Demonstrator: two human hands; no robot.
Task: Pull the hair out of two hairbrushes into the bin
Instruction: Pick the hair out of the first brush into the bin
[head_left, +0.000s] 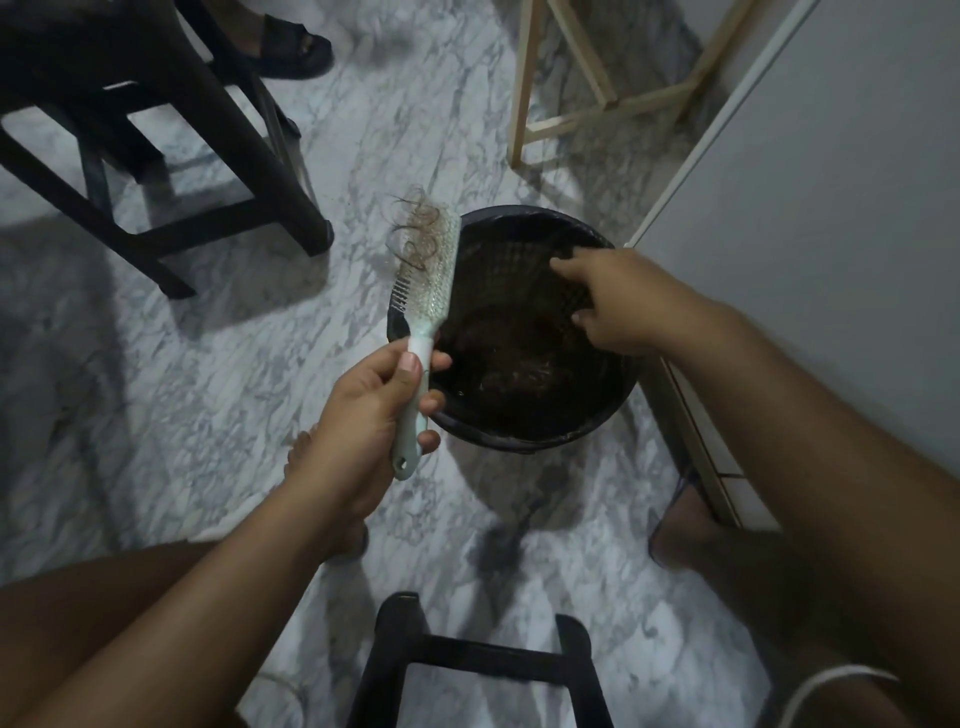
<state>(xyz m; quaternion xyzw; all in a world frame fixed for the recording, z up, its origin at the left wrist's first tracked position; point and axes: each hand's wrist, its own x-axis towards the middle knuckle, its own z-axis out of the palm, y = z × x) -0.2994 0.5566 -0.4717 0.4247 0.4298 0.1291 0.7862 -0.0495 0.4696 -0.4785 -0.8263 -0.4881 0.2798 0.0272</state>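
Single view: a wide-angle camera worn on the head looked forward and steeply down at close range. The marble floor (234, 374) filled most of the frame, and the bin (524, 444) stood near its centre.

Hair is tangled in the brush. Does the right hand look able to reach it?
Probably yes. The right hand hovers open over the bin, near the brush the left hand holds up; the hair faces away, but nothing else blocks it.

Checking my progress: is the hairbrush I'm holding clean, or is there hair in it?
Not clean. A tangle of hair clings near the tip of the hairbrush that the left hand grips.
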